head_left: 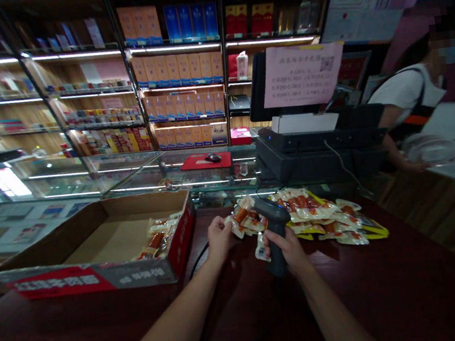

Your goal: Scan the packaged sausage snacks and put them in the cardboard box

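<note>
Left hand: your left hand (218,236) is curled, thumb and fingers pinching the near-left edge of a snack packet (239,219) and lifting it off the heap, so its face seems turned toward the scanner.
Right hand: your right hand (289,250) is wrapped tight round the grip of the scanner (272,215), held upright with the head tipped left, down over that packet.
Pile: the pile of packets (327,216) lies spread on the desk (409,292), just beyond and right of both hands, within easy reach.
Loose packet: one small packet (260,250) lies flat by the scanner grip, touching your right hand.
Box: the cardboard box (100,275) sits open at near left, a few packets (159,238) left in its right corner.
Cable: a dark cable (199,261) runs along the desk between your forearms.
Far side: the register (316,155) stands beyond the pile; another person (403,95) stands at far right, well apart.
</note>
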